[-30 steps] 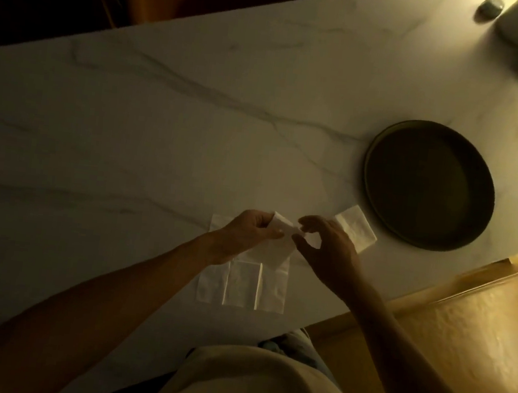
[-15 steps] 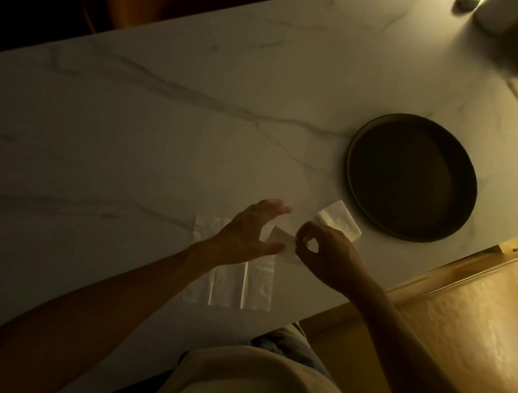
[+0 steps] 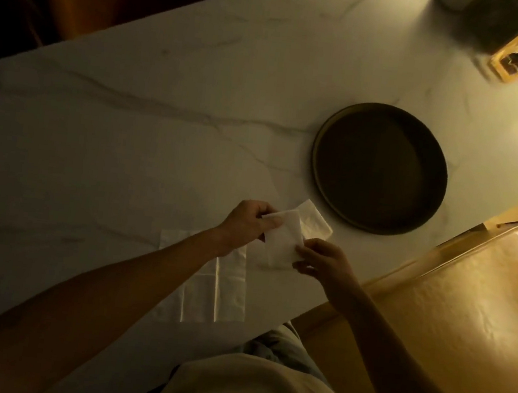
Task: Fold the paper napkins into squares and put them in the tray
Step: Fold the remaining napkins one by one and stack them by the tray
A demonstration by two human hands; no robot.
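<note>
Your left hand [image 3: 249,224] pinches the upper left corner of the napkin [image 3: 283,239], thumb and fingers closed on the paper. Your right hand [image 3: 319,261] grips the lower right edge of the same napkin, fingertips [image 3: 301,249] pressed together on it. The napkin is partly folded and sits between both hands, near the front edge of the table [image 3: 129,136]. Whether it is lifted or touching the surface cannot be determined.

A folded napkin [image 3: 314,223] lies flat on the table just behind the held one, partly covered by it, and close to the tray [image 3: 316,151] without touching it. The tray is round and dark, to the right of your hands, with no napkin visible inside it.

An open napkin [image 3: 224,289] lies flat on the table under your left forearm, its fold creases visible. A tan chair [image 3: 447,314] stands to the right of the table edge. The lighting is dim.
</note>
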